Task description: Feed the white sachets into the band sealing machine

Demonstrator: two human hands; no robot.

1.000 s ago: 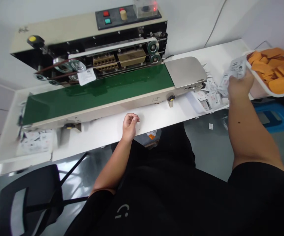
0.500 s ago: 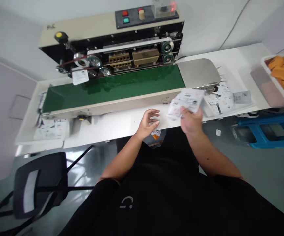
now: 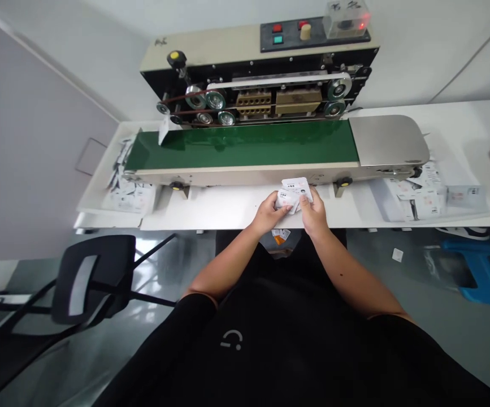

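Several small white printed sachets are fanned between my two hands, above the front edge of the white table. My left hand grips the left part of the bunch with its thumb on top. On the right side, my right hand pinches the same bunch, thumb across the upper sachet. Behind the hands runs the green conveyor belt of a band sealing machine. A single white sachet stands tilted at the belt's left end, by the rollers.
A clear bin of white sachets stands at the right, and another white bin of sachets at the left. A black chair is at the lower left; a blue stool is at the right. One white sachet lies on the floor.
My right hand has brought the sachets left, and my left hand has closed on them. The sachet at the rollers has moved out toward the belt's left end. The view has shifted left.
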